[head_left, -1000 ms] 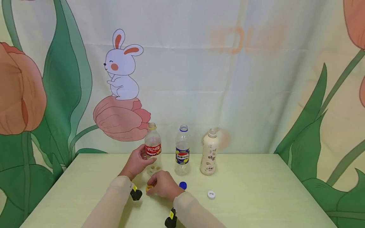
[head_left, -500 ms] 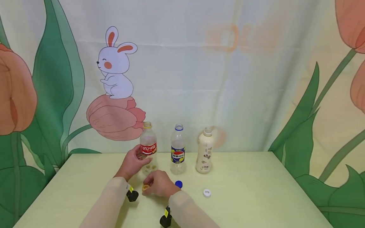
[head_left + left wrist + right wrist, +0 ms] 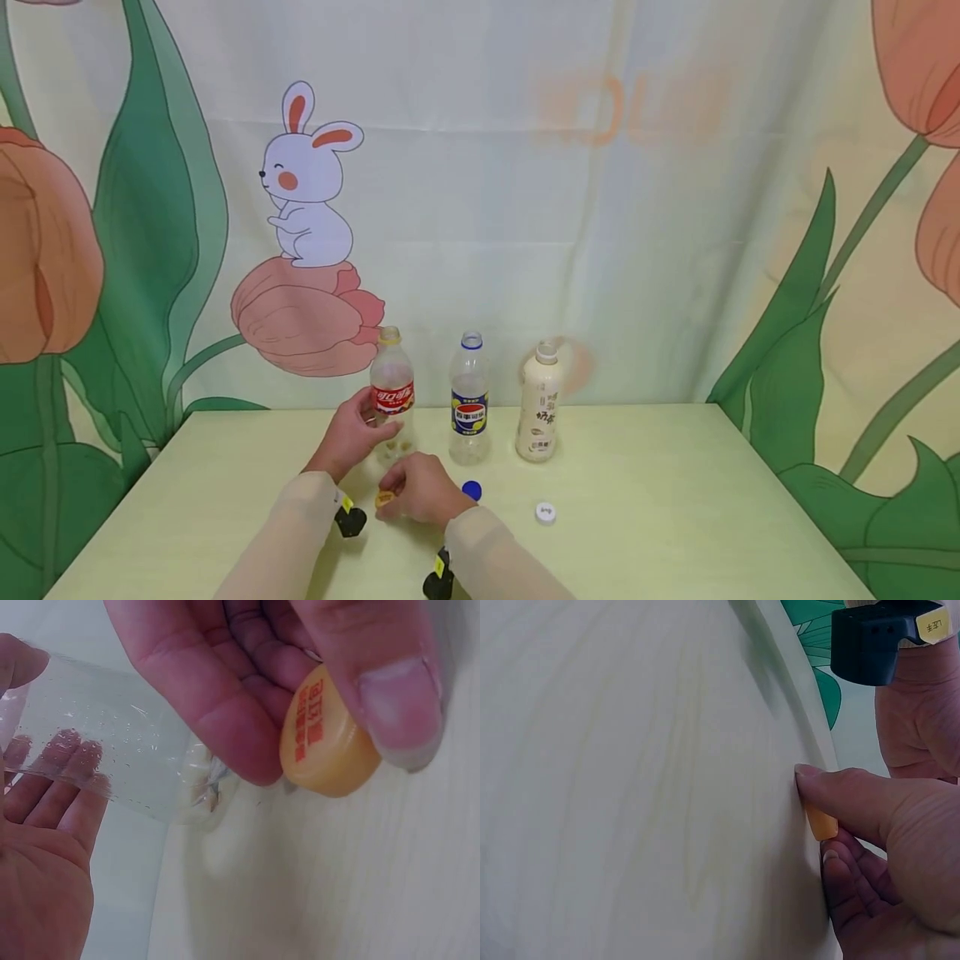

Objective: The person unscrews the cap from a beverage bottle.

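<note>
My left hand (image 3: pixel 351 435) holds a clear plastic cola bottle (image 3: pixel 393 402) with a red label, upright on the table and without a cap. The fingers are behind it and the thumb in front, and droplets cling inside the bottle (image 3: pixel 112 735) in the left wrist view. Just in front, my right hand (image 3: pixel 426 489) pinches an orange-yellow bottle cap (image 3: pixel 328 742) between thumb and fingers, low over the tabletop. Red print shows on the top of the cap. In the right wrist view the cap (image 3: pixel 822 821) is partly covered by the thumb.
A clear bottle with a blue label (image 3: pixel 469 412) and a cream-coloured bottle (image 3: pixel 539 406) stand uncapped to the right. A blue cap (image 3: pixel 472 490) lies beside my right wrist, and a white cap (image 3: pixel 545 512) farther right. A printed curtain (image 3: pixel 465 208) hangs behind the table (image 3: pixel 660 492).
The whole head view has shifted slightly as the head moved. Both hands keep their grips on the bottle and the yellow cap, with almost no movement.
</note>
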`<state>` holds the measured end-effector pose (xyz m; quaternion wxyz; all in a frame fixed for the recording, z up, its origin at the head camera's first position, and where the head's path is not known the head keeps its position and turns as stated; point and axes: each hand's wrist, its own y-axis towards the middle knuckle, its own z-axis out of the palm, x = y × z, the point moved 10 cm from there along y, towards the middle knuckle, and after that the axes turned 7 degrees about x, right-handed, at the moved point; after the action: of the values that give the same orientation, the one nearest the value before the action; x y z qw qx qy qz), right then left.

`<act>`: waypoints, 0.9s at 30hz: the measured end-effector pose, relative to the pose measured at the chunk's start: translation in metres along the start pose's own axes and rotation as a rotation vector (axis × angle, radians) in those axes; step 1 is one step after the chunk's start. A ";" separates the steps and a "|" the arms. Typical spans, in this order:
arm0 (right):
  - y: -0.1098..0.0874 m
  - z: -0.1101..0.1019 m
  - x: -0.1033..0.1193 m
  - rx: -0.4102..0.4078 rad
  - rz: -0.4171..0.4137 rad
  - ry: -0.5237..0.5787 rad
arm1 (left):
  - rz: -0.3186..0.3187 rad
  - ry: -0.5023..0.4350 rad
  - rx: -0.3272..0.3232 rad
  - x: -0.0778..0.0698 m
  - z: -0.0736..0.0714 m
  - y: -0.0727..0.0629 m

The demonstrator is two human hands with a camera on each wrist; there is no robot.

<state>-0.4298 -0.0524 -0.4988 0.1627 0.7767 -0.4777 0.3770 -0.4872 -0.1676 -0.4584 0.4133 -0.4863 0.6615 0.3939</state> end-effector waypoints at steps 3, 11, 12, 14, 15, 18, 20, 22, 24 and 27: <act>0.000 -0.001 0.000 0.000 0.016 0.002 | 0.009 0.011 0.000 0.000 0.000 0.000; 0.000 -0.002 0.004 0.011 0.000 0.047 | -0.006 0.095 0.023 0.005 0.002 -0.003; 0.000 -0.005 0.005 0.011 -0.002 0.057 | -0.005 0.099 0.032 0.004 0.003 -0.003; -0.002 -0.010 0.005 0.013 0.001 0.065 | -0.002 0.110 0.043 0.002 0.003 -0.004; -0.004 -0.012 0.005 0.016 0.003 0.071 | -0.005 0.118 0.049 0.001 0.002 -0.005; -0.013 -0.024 0.010 0.024 -0.004 0.090 | -0.022 0.159 0.058 -0.004 -0.002 -0.010; -0.021 -0.035 0.016 0.023 -0.028 0.108 | -0.049 0.199 0.059 -0.008 -0.006 -0.016; -0.032 -0.049 0.023 0.006 -0.061 0.128 | -0.068 0.236 0.063 -0.013 -0.011 -0.022; -0.045 -0.068 0.031 -0.038 -0.101 0.123 | -0.084 0.271 0.061 -0.018 -0.016 -0.028; -0.070 -0.104 0.040 -0.160 -0.179 0.113 | -0.090 0.326 0.039 -0.028 -0.026 -0.038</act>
<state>-0.4037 0.0210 -0.3922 0.2835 0.7783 -0.4252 0.3649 -0.4498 -0.1912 -0.4280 0.3272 -0.5647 0.7049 0.2779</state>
